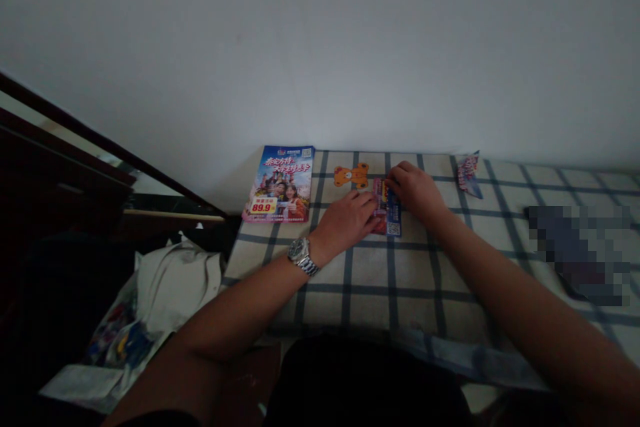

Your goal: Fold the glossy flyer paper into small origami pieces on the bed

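Note:
A folded flyer [394,212], pink-red on its left part and blue with a QR code on its right, lies on the checked cloth. My left hand [347,221], with a metal watch [300,252] on the wrist, rests on the flyer's left side, fingers stretched out and thumb apart. At the upper right edge of the paper, the fingers of my right hand [416,188] are closed on it; my fingertips partly hide that edge. Just beyond my left hand is a flat brown bear figure [351,175]. To the left sits a flyer or stack of flyers [280,185] marked 89.9.
A folded piece of printed paper [469,175] stands to the right near the wall [320,47]. Farther right lies a dark, blurred-out object [575,253]. The checked cloth [325,300] covers the surface. A white bag [177,280] is below its left edge.

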Demonstrator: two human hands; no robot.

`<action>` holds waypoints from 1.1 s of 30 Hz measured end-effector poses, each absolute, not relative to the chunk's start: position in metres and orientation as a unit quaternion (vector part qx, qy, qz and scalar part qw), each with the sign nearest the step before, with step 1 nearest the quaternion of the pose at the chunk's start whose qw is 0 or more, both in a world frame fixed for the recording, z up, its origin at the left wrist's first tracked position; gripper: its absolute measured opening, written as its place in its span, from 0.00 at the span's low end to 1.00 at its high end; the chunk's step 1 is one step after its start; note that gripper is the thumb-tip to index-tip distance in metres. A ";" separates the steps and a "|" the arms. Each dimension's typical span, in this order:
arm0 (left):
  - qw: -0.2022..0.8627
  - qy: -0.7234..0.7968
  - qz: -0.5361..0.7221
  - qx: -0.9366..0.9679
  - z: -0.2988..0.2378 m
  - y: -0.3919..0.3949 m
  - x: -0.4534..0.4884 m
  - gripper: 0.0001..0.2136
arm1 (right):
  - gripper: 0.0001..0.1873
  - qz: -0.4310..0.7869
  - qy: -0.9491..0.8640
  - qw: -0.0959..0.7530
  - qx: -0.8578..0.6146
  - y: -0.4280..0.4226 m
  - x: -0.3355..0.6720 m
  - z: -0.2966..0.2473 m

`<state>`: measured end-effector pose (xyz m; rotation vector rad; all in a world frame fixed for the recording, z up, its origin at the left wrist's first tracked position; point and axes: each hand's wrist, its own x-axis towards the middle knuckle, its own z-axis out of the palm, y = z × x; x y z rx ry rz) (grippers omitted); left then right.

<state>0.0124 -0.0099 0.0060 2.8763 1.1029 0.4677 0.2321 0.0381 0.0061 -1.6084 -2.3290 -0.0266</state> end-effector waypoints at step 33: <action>0.011 0.361 0.143 0.922 0.007 -0.010 0.012 0.14 | 0.08 0.008 -0.824 0.187 -0.535 0.027 0.238 0.000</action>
